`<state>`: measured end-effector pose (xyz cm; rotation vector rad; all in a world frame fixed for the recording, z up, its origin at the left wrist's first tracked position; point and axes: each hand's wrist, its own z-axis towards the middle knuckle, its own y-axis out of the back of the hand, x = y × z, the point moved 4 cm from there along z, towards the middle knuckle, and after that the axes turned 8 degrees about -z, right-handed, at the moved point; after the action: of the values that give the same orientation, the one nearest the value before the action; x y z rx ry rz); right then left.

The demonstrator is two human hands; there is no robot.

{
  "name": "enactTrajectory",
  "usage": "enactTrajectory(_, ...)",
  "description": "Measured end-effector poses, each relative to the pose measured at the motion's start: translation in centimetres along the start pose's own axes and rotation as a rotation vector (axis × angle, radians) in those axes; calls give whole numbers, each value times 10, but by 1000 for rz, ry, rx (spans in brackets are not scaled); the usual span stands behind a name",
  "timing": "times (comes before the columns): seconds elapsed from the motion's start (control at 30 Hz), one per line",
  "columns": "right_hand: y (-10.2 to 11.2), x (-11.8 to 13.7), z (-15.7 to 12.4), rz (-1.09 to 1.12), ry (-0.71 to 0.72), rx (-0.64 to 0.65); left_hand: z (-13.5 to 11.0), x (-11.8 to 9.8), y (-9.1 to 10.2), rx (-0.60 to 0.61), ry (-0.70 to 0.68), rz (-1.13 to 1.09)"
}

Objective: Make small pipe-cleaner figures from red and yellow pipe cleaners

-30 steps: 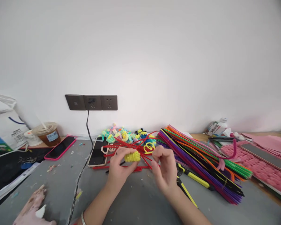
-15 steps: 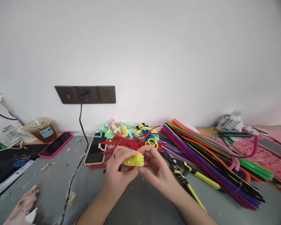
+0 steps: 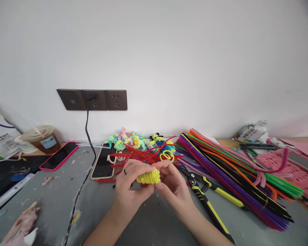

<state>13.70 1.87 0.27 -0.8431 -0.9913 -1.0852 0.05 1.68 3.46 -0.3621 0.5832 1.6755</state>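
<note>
Nearest, over the grey tabletop (image 3: 94,218), the two hands are together on a yellow pipe-cleaner coil (image 3: 149,177): the left hand (image 3: 128,182) grips its body between thumb and fingers, while the right hand (image 3: 176,188) pinches its end at 3 o'clock. Counting from the coil, with 12 straight away from the person, black-and-yellow wire cutters (image 3: 202,199) lie with handles spread at 4 o'clock, a thick bundle of multicoloured pipe cleaners (image 3: 226,171) at 3. Loose red pipe cleaners (image 3: 137,153) criss-cross just beyond, at 12; a cream-cased phone (image 3: 102,164) lies at 10. Farther off, small pipe-cleaner figures (image 3: 136,142) cluster near 12, and a lidded drink cup (image 3: 41,138) stands at 10. A dark socket panel (image 3: 93,102) sits at 11 on the white wall (image 3: 195,68).
</note>
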Motion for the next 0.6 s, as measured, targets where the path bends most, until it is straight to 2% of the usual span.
enactTrajectory(0.6,-8,0,-4,152,-27,-47,1,-4,-3,6,-37,6)
